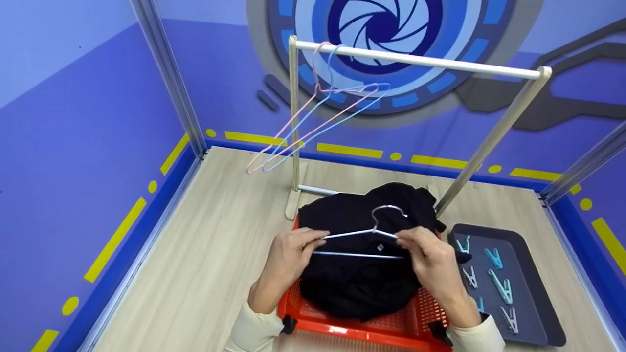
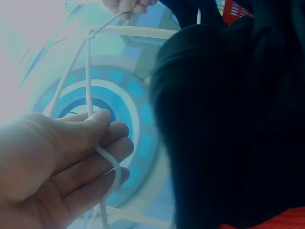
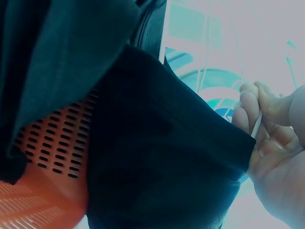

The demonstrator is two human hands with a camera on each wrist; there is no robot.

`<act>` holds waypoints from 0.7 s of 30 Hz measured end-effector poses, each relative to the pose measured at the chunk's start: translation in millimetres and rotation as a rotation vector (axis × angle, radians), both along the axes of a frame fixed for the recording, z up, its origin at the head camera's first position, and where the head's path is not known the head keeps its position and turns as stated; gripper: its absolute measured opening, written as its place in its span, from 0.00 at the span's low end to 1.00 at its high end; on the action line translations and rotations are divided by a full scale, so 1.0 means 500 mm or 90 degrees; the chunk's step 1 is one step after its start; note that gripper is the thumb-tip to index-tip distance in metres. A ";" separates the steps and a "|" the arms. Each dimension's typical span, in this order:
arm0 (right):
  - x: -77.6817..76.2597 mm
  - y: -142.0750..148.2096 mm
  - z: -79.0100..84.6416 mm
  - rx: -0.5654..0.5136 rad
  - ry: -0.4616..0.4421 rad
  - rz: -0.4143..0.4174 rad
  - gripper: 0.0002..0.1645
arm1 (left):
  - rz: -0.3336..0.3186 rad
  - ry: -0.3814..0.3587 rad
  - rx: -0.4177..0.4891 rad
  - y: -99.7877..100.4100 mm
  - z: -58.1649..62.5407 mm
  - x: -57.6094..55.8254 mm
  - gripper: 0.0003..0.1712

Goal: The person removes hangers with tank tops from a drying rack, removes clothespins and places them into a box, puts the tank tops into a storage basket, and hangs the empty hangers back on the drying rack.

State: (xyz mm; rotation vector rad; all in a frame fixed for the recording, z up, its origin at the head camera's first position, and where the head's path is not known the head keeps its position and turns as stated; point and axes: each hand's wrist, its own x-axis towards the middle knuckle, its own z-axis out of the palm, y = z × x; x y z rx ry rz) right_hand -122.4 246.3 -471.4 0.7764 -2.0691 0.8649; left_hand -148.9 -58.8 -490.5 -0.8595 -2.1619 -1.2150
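Note:
A light-coloured wire hanger (image 1: pixel 349 234) with a curved metal hook is held level between both hands. My left hand (image 1: pixel 292 252) pinches its left shoulder between thumb and fingers, and my right hand (image 1: pixel 433 256) pinches the right shoulder near the hook. Below and behind it, a bunched black garment (image 1: pixel 359 288) fills much of a red plastic basket (image 1: pixel 386 337). In the right wrist view, black cloth (image 3: pixel 167 143) covers part of the hanger beside the right fingers. The left wrist view shows the wire (image 2: pixel 88 76) running past the left thumb; the garment's shape is unclear.
A wooden rack with a white top rail (image 1: pixel 420 59) stands behind the basket. From its left end hang a pink hanger (image 1: pixel 288 122) and a blue hanger (image 1: pixel 325 128). At the right, a dark grey tray (image 1: pixel 535 288) holds several clothespins (image 1: pixel 501 287).

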 end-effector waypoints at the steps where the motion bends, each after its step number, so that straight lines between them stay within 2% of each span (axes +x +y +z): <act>1: 0.000 -0.001 -0.001 0.003 -0.006 0.003 0.22 | 0.003 -0.003 0.006 0.001 -0.006 -0.001 0.08; 6: 0.003 -0.001 -0.005 0.010 -0.046 0.008 0.22 | 0.015 0.000 0.036 0.006 -0.027 -0.006 0.06; 14: 0.018 0.032 -0.007 -0.007 -0.104 -0.003 0.27 | 0.004 -0.004 0.049 0.007 -0.035 -0.010 0.07; 18: 0.027 0.067 -0.004 0.015 -0.127 -0.039 0.33 | 0.010 -0.007 0.053 0.004 -0.037 -0.010 0.09; 21: 0.031 0.088 -0.005 0.048 -0.157 -0.073 0.31 | 0.018 -0.009 0.058 0.002 -0.038 -0.011 0.09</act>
